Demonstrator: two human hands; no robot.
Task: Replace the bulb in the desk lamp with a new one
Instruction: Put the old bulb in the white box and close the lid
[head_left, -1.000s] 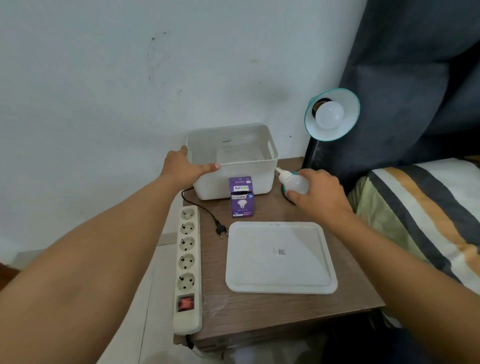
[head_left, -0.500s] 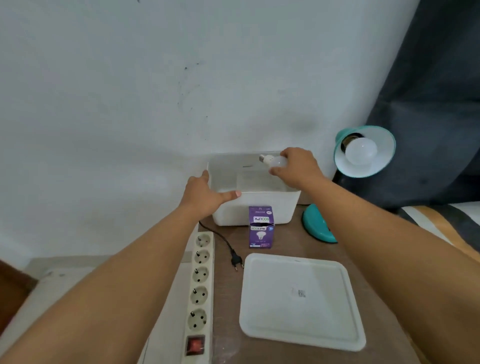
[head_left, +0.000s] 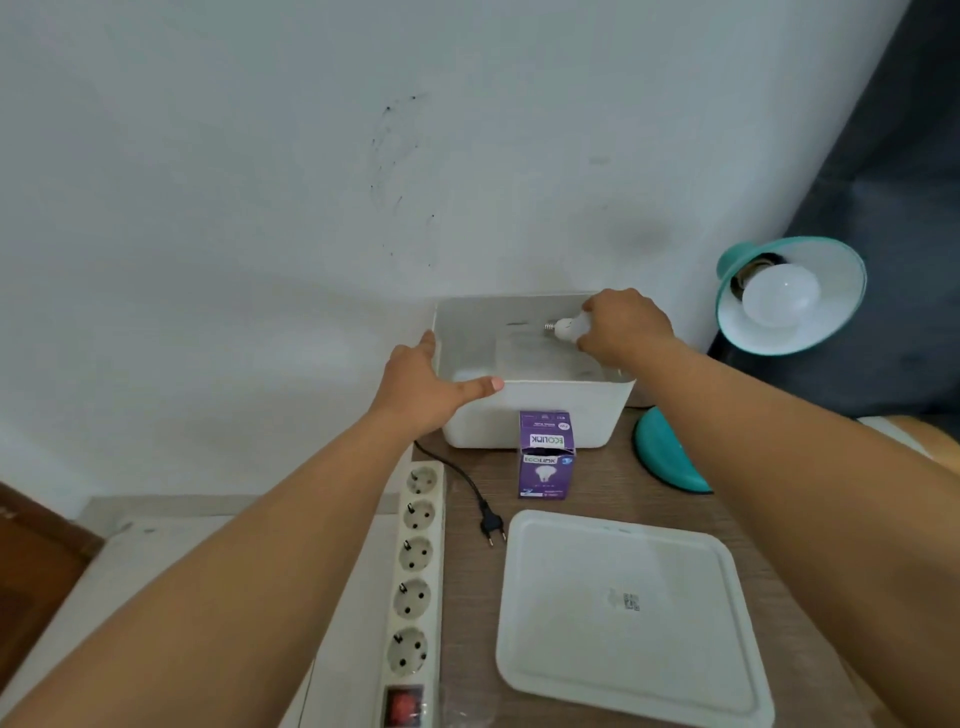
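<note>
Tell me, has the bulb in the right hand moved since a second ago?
Yes: the bulb went from by the lamp base to over the open white bin.

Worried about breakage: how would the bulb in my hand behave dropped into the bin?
The round bulb would probably roll on the smooth bin floor. It seems light, held by the right hand alone, and likely fragile.
</note>
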